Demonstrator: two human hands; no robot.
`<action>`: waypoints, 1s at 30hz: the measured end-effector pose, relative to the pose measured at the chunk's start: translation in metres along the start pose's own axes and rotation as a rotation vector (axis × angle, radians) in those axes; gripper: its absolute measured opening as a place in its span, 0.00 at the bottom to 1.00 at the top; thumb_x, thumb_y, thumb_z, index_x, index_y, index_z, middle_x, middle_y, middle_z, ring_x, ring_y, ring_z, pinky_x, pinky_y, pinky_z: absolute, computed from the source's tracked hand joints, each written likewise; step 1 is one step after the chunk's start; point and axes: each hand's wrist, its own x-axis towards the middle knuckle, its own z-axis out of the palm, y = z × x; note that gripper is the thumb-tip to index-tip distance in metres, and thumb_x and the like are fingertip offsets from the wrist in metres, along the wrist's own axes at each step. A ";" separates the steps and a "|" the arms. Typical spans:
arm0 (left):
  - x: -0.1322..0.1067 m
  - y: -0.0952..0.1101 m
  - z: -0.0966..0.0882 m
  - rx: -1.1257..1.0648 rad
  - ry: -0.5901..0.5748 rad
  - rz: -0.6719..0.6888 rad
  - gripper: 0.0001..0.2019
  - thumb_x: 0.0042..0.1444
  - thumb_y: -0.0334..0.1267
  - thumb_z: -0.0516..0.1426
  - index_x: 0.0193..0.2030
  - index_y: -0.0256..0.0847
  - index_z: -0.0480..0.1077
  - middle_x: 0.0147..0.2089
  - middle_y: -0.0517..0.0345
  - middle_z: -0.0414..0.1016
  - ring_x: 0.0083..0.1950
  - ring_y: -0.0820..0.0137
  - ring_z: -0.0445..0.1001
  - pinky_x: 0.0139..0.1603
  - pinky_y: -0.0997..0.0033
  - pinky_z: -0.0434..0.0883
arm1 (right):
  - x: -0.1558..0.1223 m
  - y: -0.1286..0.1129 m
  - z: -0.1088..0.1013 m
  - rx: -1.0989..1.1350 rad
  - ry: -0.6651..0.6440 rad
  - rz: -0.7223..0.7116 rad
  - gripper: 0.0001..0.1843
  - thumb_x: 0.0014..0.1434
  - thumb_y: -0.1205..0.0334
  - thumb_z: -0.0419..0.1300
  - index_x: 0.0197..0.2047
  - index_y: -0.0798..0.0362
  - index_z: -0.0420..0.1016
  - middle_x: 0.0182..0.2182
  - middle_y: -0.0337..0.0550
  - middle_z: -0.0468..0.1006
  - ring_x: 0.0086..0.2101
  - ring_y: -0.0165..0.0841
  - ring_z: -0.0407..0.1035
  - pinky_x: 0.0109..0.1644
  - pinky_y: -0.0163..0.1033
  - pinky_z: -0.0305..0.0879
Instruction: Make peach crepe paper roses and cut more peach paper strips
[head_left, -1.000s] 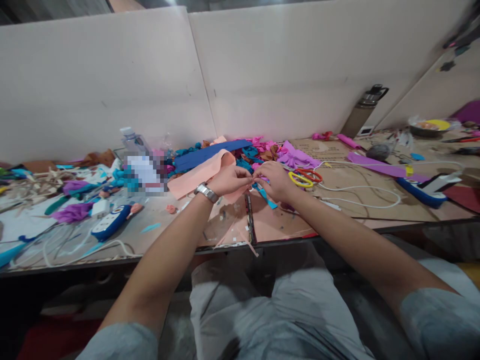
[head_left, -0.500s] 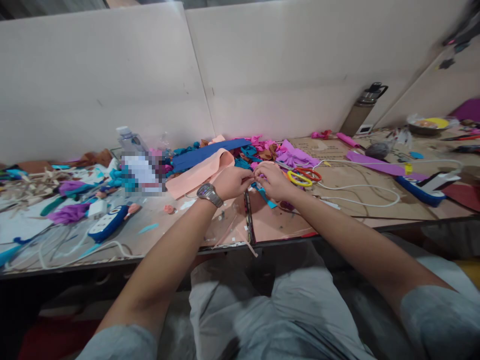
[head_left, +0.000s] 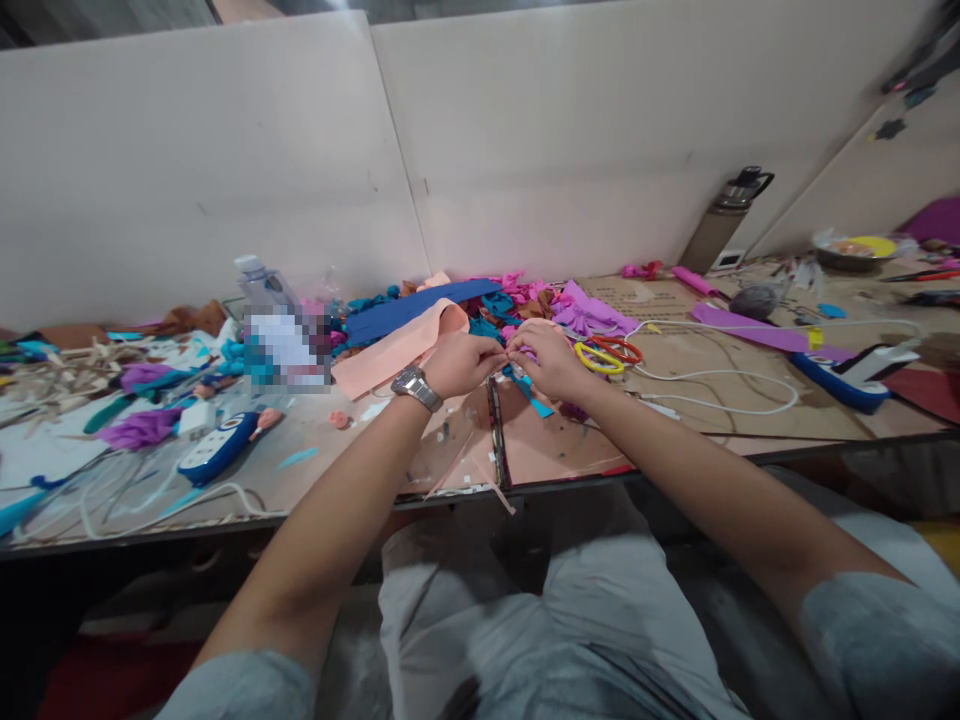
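Over the middle of the table, my left hand (head_left: 466, 364) and my right hand (head_left: 549, 360) meet with fingertips pinched together. Whatever lies between the fingers is too small or hidden to make out. A metal wristwatch (head_left: 417, 387) sits on my left wrist. Just behind my left hand is a rolled peach sheet (head_left: 390, 357), with a dark blue strip (head_left: 427, 308) beyond it. Scissors with yellow and orange handles (head_left: 600, 358) lie right of my right hand, close to crumpled purple pieces (head_left: 592, 310). A blue scrap (head_left: 534, 395) shows below my right hand.
A plastic bottle (head_left: 281, 330) stands left of the peach sheet. Blue power strips lie at left (head_left: 219, 450) and right (head_left: 841, 382), with white cables. Cardboard (head_left: 720, 400) covers the table's right side. A tumbler (head_left: 724, 222) leans by the white partition (head_left: 600, 120).
Both hands stay in nearly the same place, fingertips together. My left wrist has turned slightly, and the watch with it. The things on the table look unchanged.
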 end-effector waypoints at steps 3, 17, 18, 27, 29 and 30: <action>0.000 0.002 0.000 -0.103 -0.020 -0.022 0.18 0.64 0.48 0.54 0.39 0.38 0.80 0.33 0.52 0.80 0.31 0.68 0.72 0.34 0.70 0.61 | -0.002 0.002 0.003 -0.006 -0.009 -0.007 0.08 0.66 0.62 0.54 0.35 0.50 0.70 0.39 0.48 0.77 0.43 0.42 0.66 0.53 0.49 0.59; -0.002 0.001 -0.008 -0.284 -0.088 -0.074 0.21 0.57 0.57 0.58 0.31 0.38 0.76 0.26 0.58 0.73 0.29 0.71 0.67 0.30 0.72 0.61 | 0.000 -0.001 -0.003 0.032 0.022 0.014 0.08 0.65 0.56 0.61 0.36 0.51 0.76 0.36 0.45 0.80 0.41 0.39 0.69 0.51 0.47 0.60; -0.002 0.002 -0.008 -0.293 -0.093 -0.073 0.21 0.57 0.56 0.58 0.32 0.38 0.77 0.26 0.57 0.74 0.29 0.71 0.67 0.30 0.72 0.61 | 0.000 -0.001 -0.003 0.036 0.020 0.016 0.09 0.64 0.56 0.61 0.35 0.51 0.77 0.35 0.45 0.80 0.40 0.39 0.69 0.50 0.46 0.60; -0.002 0.001 -0.007 -0.350 -0.098 -0.115 0.19 0.57 0.54 0.59 0.32 0.37 0.79 0.27 0.56 0.77 0.30 0.70 0.70 0.31 0.73 0.63 | 0.001 -0.007 -0.004 0.072 0.005 0.020 0.11 0.65 0.56 0.60 0.34 0.51 0.77 0.32 0.44 0.80 0.37 0.37 0.70 0.44 0.43 0.62; -0.002 0.001 -0.008 -0.382 -0.116 -0.123 0.19 0.57 0.54 0.59 0.33 0.37 0.79 0.29 0.56 0.78 0.31 0.70 0.71 0.31 0.73 0.64 | 0.000 -0.008 -0.005 0.077 0.003 0.021 0.11 0.65 0.56 0.60 0.34 0.51 0.77 0.33 0.43 0.80 0.35 0.37 0.70 0.42 0.42 0.62; -0.001 0.001 -0.008 -0.403 -0.119 -0.136 0.19 0.57 0.54 0.60 0.33 0.37 0.79 0.29 0.56 0.79 0.31 0.70 0.72 0.31 0.73 0.65 | 0.000 -0.008 -0.005 0.078 0.002 0.023 0.11 0.66 0.56 0.59 0.34 0.51 0.77 0.32 0.43 0.80 0.34 0.36 0.70 0.41 0.42 0.61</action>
